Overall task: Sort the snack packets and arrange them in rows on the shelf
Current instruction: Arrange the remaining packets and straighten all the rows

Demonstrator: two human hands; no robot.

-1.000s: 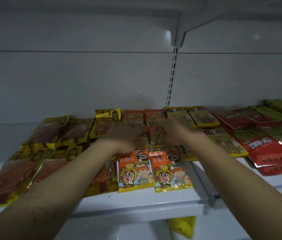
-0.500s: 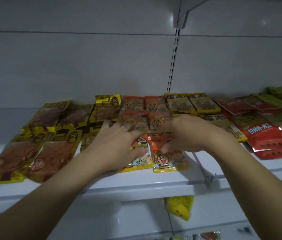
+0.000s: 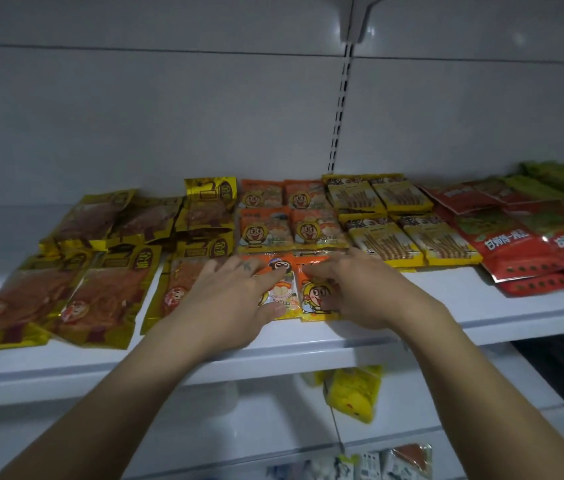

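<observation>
Two orange cartoon-face snack packets lie side by side at the front of the white shelf (image 3: 308,344). My left hand (image 3: 228,299) rests flat on the left packet (image 3: 282,289), fingers spread. My right hand (image 3: 360,289) lies on the right packet (image 3: 316,296), fingers pointing left across it. Behind them sit two more rows of the same orange packets (image 3: 292,228). Gold packets (image 3: 107,292) fill the shelf's left part. Yellow stick-snack packets (image 3: 412,240) and red packets (image 3: 512,251) lie to the right.
Green packets (image 3: 560,183) sit at the far right back. A slotted upright (image 3: 341,109) runs up the white back wall. A yellow packet (image 3: 356,393) hangs below the shelf edge, and more packets (image 3: 377,464) show on a lower shelf.
Both hands drew back from the middle orange row to the front pair of orange packets and now lie on them. The camera view tilted slightly.
</observation>
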